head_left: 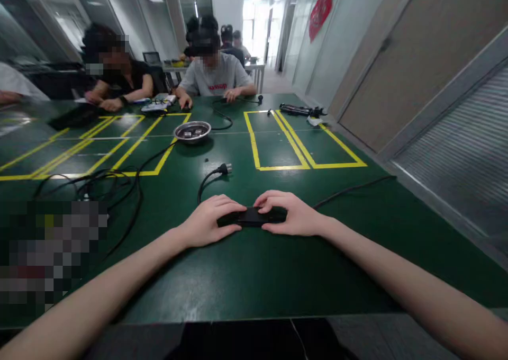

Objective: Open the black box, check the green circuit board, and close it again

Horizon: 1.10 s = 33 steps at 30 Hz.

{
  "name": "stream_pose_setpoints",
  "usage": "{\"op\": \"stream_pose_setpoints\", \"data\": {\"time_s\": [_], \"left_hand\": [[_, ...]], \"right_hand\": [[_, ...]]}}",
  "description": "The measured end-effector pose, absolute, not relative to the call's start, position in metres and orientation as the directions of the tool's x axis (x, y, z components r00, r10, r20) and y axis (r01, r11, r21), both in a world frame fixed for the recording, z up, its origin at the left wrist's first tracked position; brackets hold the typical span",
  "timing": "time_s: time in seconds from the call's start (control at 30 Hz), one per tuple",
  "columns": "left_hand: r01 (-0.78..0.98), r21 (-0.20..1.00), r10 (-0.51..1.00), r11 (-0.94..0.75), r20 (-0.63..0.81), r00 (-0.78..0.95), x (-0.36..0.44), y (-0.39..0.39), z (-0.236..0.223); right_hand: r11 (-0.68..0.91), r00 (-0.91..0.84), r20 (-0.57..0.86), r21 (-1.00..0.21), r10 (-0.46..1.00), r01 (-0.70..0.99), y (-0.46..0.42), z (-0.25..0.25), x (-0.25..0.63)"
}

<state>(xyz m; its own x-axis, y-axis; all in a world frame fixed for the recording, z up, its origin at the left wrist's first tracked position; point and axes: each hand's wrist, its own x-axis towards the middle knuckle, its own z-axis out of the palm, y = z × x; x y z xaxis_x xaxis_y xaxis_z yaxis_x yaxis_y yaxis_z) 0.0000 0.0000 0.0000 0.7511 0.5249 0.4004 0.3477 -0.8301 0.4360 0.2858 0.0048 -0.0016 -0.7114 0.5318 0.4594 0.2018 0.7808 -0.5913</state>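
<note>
Step now: both hands gripping the blk adapter (pixel 251 217), near side of table (pixel 254 280).
My L hand (pixel 210 219) & R hand (pixel 296 215) part-closed, thumb/fingers round its left & right ends. Long axis left–right; which end's the front, can't tell. Plug (pixel 224 168) just beyond, prongs right. Next move prob. needs both ends kept steady.
</note>
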Motion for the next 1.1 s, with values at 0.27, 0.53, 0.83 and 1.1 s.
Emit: {"op": "stream_pose_setpoints", "data": {"time_s": [0.27,0.53,0.83,1.1], "left_hand": [[0.447,0.478,0.626,-0.756,0.330,0.707,0.004,-0.008,0.008],[0.520,0.137,0.530,-0.843,0.378,0.759,0.011,-0.013,0.010],[0.518,0.124,0.517,-0.846,0.425,0.743,0.018,-0.017,0.007],[0.505,0.139,0.508,-0.852,0.448,0.735,0.018,-0.016,0.005]], "right_hand": [[0.851,-0.775,0.371,-0.348,0.511,0.394,0.000,0.002,0.280],[0.901,-0.822,0.388,-0.053,0.416,0.431,-0.004,0.007,0.281],[0.898,-0.791,0.446,-0.073,0.419,0.434,-0.009,0.007,0.272],[0.883,-0.772,0.441,-0.121,0.457,0.453,-0.006,0.006,0.272]]}}
